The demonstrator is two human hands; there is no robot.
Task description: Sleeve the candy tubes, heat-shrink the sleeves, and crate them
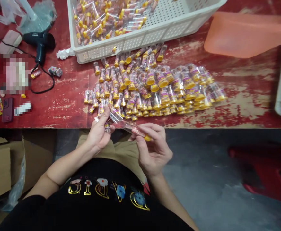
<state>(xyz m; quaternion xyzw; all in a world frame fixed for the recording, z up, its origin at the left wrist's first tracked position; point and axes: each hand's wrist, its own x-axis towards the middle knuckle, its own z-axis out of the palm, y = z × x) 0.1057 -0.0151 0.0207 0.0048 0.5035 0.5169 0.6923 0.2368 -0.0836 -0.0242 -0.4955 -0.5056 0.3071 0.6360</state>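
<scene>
Fingers of the right hand (156, 147) pinch a yellow-capped clear tube (136, 131) near its cap, at the near edge of the surface (65, 109); its long axis slants far-left toward the left hand (99, 131), whose fingers hold clear plastic packaging (116, 116).

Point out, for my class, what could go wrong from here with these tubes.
1. The right hand holds a yellow-capped tube at the front edge of the table; a loose grip might let it fall.
2. The other tubes lie in a crowded heap, so a nudge could send some sliding or rolling.
</scene>
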